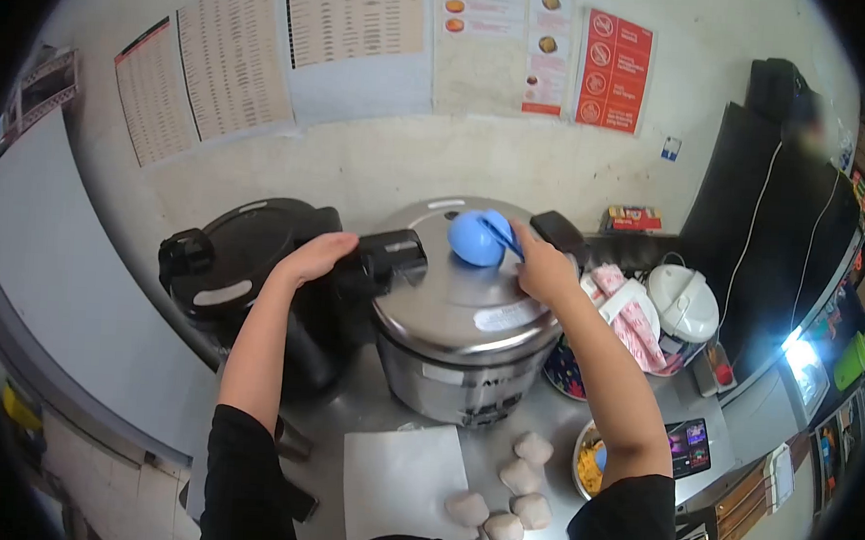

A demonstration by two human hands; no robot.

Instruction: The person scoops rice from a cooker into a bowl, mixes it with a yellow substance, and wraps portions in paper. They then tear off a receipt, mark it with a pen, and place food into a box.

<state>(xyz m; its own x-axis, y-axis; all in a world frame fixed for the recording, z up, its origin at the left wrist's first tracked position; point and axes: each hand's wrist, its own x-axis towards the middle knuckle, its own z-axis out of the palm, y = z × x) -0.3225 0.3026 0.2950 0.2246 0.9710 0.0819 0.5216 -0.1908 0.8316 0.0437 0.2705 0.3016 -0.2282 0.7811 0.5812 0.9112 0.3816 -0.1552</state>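
"Blue scoop (473,241), where is it?"

"Over the steel lid (495,295) of the large pot (446,383); I can't tell whether it touches. The right hand (547,273) has its fingers pinched narrow on the scoop's handle (501,236)."

"And the left hand (318,257)?"

"Fingers together, at the pot's black side handle (394,256); grip unclear."

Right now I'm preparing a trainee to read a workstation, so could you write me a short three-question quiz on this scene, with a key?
1. What does the right hand hold above the lidded steel cooker?
2. True or false: the pale, dough-like lumps lie to the right of the white sheet in this view.
3. Fill in: in this view, the black cooker stands to the ____ of the lidded steel cooker.

Key: 1. A blue scoop. 2. True. 3. Left.
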